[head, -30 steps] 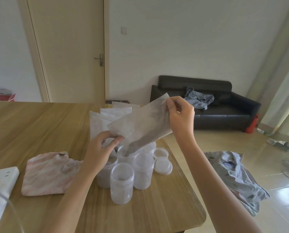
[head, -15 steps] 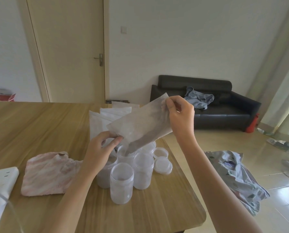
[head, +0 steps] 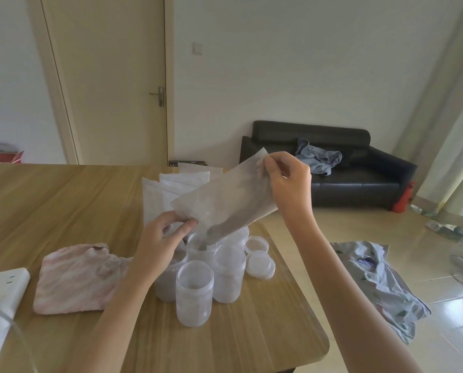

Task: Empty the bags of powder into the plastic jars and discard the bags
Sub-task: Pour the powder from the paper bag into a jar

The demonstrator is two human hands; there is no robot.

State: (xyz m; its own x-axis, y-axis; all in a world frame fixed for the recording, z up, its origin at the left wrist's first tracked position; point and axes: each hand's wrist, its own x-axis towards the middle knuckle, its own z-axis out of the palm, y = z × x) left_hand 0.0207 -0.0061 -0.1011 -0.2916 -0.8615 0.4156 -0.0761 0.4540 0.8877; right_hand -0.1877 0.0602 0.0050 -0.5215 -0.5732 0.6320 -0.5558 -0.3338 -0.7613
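Jar [head: 168, 278] partly behind left hand [head: 157, 246].

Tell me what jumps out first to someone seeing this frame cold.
The translucent bag held tilted at table centre, right hand pinching its raised end, left hand at the low end, dark powder sliding into an open jar. Then the jar cluster beneath, and the pink cloth to its left.

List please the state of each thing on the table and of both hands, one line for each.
bag: tilted, powder sliding into a jar
left hand: pinches the bag's lower corner
right hand: pinches the bag's upper end
receiving jar: open, upright
front jar: open, upright, nearly empty
lids: off, lying beside the jars
pink cloth: crumpled, lying flat
door: closed
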